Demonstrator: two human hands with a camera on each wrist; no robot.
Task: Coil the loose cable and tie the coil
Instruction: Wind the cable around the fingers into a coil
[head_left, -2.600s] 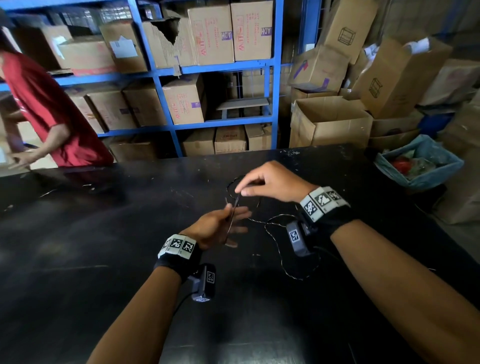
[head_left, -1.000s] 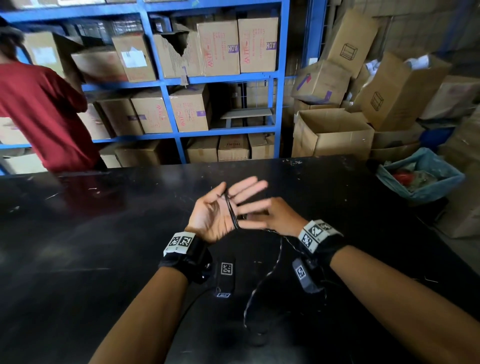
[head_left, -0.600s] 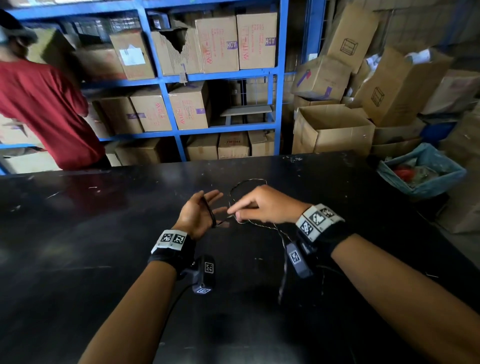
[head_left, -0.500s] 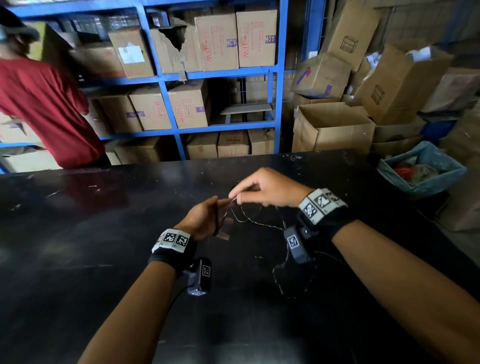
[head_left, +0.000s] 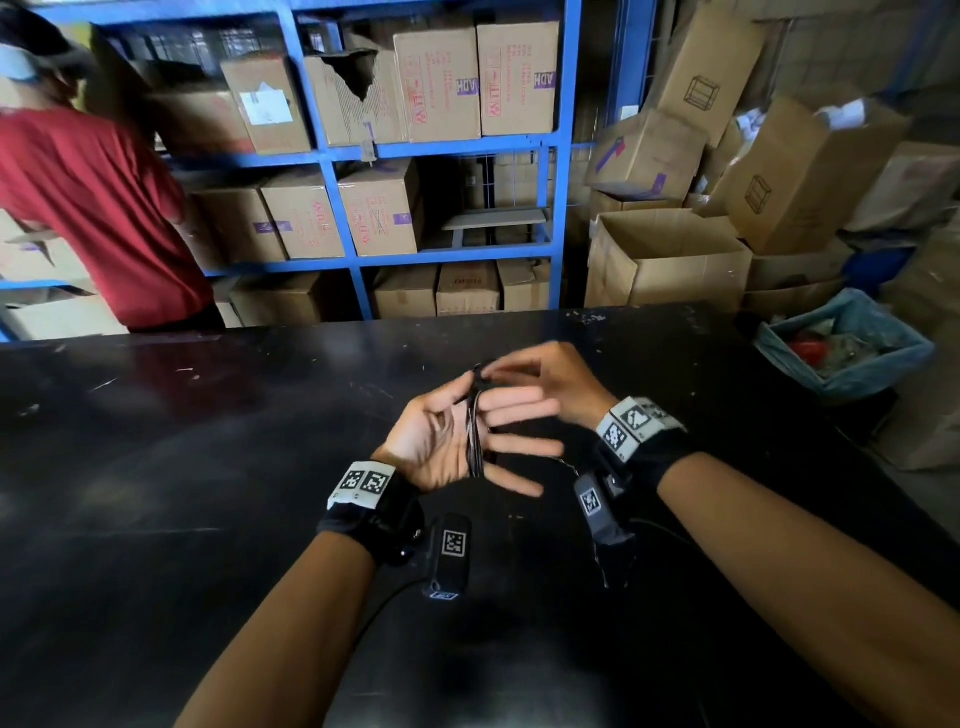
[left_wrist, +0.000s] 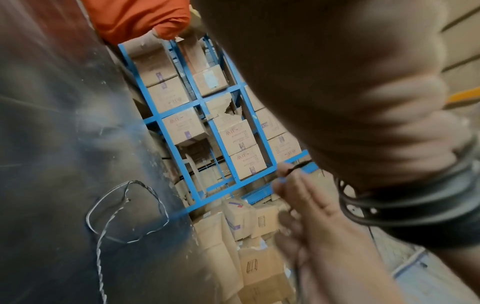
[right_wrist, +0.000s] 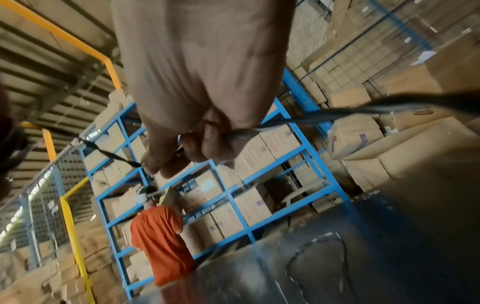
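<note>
Serving as a former, the left hand (head_left: 441, 441) is held palm-up with fingers spread above the black table (head_left: 156, 493) so the cable (head_left: 474, 441) is wound across it, the strand being pinched and fed by the right hand (head_left: 545, 379).

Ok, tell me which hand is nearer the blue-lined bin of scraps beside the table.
Right. The right hand is on the side of the blue-lined bin; the left hand sits beyond it, farther from the bin.
</note>
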